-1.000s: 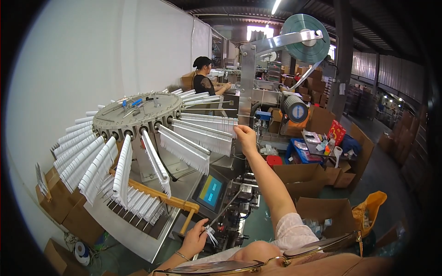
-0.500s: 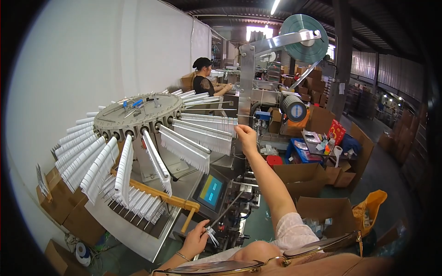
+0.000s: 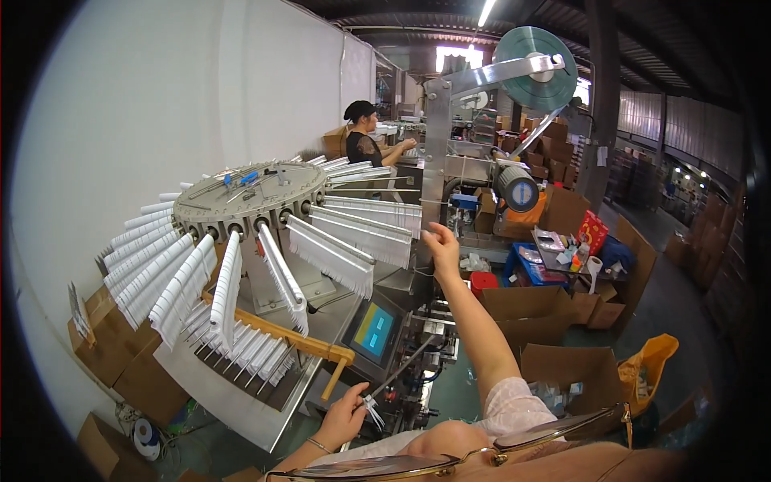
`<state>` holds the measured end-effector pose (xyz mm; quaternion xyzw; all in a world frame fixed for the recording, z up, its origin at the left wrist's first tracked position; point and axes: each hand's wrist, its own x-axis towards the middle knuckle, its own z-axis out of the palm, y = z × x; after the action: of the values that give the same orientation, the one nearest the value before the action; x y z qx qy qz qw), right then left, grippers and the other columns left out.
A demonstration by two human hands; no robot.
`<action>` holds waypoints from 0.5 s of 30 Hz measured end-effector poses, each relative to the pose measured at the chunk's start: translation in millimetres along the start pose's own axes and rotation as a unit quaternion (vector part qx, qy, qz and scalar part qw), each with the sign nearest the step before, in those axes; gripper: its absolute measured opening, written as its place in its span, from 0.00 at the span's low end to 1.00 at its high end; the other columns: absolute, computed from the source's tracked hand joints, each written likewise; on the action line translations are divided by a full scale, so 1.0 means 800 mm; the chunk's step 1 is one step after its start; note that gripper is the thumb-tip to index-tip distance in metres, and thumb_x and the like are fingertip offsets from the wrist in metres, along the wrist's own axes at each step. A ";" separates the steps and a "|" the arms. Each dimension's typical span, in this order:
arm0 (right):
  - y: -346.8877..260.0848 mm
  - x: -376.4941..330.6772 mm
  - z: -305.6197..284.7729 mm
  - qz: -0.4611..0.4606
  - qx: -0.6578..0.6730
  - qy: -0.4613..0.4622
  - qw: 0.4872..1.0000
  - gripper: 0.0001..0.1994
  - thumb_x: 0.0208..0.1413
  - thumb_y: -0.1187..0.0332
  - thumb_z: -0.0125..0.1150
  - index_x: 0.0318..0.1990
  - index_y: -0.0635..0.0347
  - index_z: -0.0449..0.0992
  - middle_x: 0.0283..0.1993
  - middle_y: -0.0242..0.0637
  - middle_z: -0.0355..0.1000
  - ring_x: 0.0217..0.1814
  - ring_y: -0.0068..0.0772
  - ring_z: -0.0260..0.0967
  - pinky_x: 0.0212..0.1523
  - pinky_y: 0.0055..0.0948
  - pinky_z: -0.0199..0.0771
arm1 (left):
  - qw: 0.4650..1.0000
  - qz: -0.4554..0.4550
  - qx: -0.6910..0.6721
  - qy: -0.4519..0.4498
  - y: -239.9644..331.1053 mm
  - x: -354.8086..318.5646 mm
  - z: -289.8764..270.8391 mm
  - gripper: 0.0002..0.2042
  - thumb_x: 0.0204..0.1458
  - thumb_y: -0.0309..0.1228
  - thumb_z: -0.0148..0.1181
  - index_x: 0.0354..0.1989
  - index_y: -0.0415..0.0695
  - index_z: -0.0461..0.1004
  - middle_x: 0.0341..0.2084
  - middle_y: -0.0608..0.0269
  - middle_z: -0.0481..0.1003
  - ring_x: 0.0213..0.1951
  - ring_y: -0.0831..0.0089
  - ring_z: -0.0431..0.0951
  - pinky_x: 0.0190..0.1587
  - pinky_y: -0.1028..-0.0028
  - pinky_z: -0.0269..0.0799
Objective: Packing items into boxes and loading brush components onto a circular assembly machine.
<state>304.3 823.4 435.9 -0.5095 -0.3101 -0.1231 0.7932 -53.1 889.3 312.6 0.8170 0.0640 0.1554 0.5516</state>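
Note:
At the lower middle, my left hand (image 3: pixel 344 419) is closed around a small bunch of thin white strips (image 3: pixel 373 408), whose loose ends stick out past the fingers. My right hand (image 3: pixel 442 251) is raised beside the machine, fingers apart, with nothing visible in it. Close to its fingertips is the outer end of a rod hung with white strips (image 3: pixel 363 233). Many such rods radiate from a round metal turntable (image 3: pixel 265 207), each carrying a row of white strips. Small tools with blue parts (image 3: pixel 249 177) lie on top of the turntable.
Below the turntable, a wooden bar (image 3: pixel 309 344) spans a tray of white strip bundles (image 3: pixel 249 349). A touch screen (image 3: pixel 374 329) adjoins it. A film reel (image 3: pixel 534 68) hangs above a motor (image 3: pixel 516 189). Cardboard boxes (image 3: pixel 562 373) stand right. A co-worker (image 3: pixel 365 145) sits behind.
My right hand has drawn back a little from the rod's end, and its fingers have parted. My left hand still grips the strips. The whole view has shifted slightly.

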 end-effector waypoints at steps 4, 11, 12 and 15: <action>0.004 -0.064 -0.048 0.071 -0.009 0.002 0.997 0.10 0.49 0.67 0.55 0.37 0.62 0.70 0.20 0.21 0.59 0.21 0.11 0.52 0.21 0.13 0.50 | 1.000 0.001 -0.013 -0.024 -0.008 -0.005 -0.010 0.21 0.44 0.23 0.49 0.50 0.43 0.59 0.23 0.57 0.69 0.26 0.67 0.71 0.32 0.74 0.65; -0.070 -0.260 -0.054 0.224 0.086 -0.370 0.898 0.26 0.53 0.46 0.39 0.35 0.64 0.71 0.21 0.28 0.62 0.20 0.17 0.54 0.22 0.16 0.51 | 0.995 0.014 0.052 -0.084 0.007 -0.036 -0.057 0.22 0.45 0.25 0.50 0.51 0.46 0.60 0.23 0.60 0.69 0.25 0.70 0.71 0.31 0.76 0.66; -0.077 -0.283 -0.060 0.237 0.055 -0.354 0.903 0.26 0.53 0.47 0.39 0.34 0.65 0.72 0.21 0.29 0.63 0.20 0.18 0.55 0.22 0.16 0.52 | 0.991 0.014 0.082 -0.106 0.014 -0.042 -0.065 0.21 0.45 0.27 0.51 0.51 0.47 0.61 0.23 0.60 0.70 0.25 0.71 0.71 0.30 0.76 0.66; -0.101 -0.337 -0.047 0.256 0.031 -0.326 0.910 0.21 0.57 0.56 0.38 0.36 0.66 0.71 0.22 0.29 0.65 0.19 0.16 0.56 0.19 0.16 0.55 | 0.990 0.009 0.099 -0.103 0.025 -0.071 -0.103 0.20 0.43 0.26 0.55 0.49 0.48 0.65 0.26 0.62 0.71 0.27 0.78 0.68 0.31 0.80 0.64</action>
<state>66.9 721.2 318.1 -0.5583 -0.4144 0.2665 0.6675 -134.6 939.0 349.1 0.8799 0.0144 0.0681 0.4701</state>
